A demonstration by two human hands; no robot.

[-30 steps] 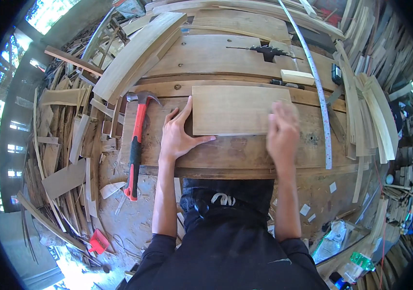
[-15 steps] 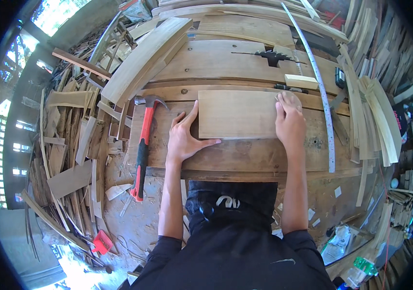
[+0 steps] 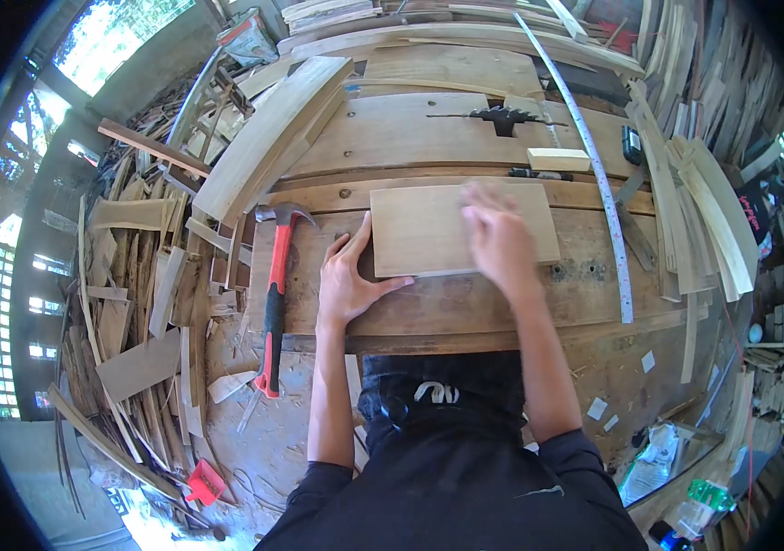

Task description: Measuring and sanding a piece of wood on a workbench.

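Note:
A flat, pale rectangular wooden board [image 3: 419,230] lies on the wooden workbench [image 3: 447,317] in front of me. My left hand [image 3: 348,280] braces its left end, the fingers against the short edge and the thumb along the near edge. Over the right half of the board is my right hand [image 3: 500,237], smeared by motion, with bent fingers close together and pressed to the top face. Whatever lies under those fingers is hidden. A claw hammer [image 3: 276,298] with a red and black handle lies left of my left hand, its handle reaching past the bench's near edge.
Beyond the board are a small wood block [image 3: 558,160], a dark pen-like tool [image 3: 539,174] and a saw blade [image 3: 502,118] in the bench top. A long metal ruler [image 3: 594,161] lies at the right. Thick curved planks [image 3: 272,138] stand at the left, beside heaped scrap wood [image 3: 139,303].
My right hand has swept left from the board's right end to over its right half. A tan edge that showed beside its fingers is no longer visible. My left hand stays at the left end.

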